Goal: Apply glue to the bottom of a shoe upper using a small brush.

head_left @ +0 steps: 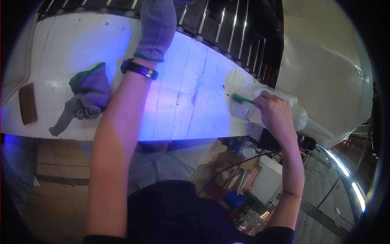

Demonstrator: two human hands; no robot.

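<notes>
Green brush (243,99), small and slim-handled, is pinched between the fingertips of the bare right hand (276,112) at the right end of the worktop (183,89), as seen in the head view. Its head points left; directly below and beside it lies a translucent white bottle (300,118) with a tapered spout directed to the lower right. Contact between the brush and the bottle cannot be confirmed. The left hand (159,30), gloved in grey with a green cuff, reaches over the far edge toward the roller conveyor (221,24). Its fingers are largely cut off by the upper border, so its grip cannot be told. The hands are well apart.

Risks, as judged: the bottle, apparently on its side near the worktop's end, could roll or leak if the right wrist knocks it. The brush, held only by the fingertips, could slip if caught on the bottle. The left glove could be drawn between rollers if these were running; whether they are cannot be told.

Surface: white, scratched and stained, under strong blue light. A loose grey glove (91,87) lies crumpled left of the left forearm, with a brown block (27,103) farther left.

Room: tiled floor (61,162), cluttered containers below the right end, a pale sheet-like covering (325,53) at right, and bright strip lights (339,162) at lower right
</notes>
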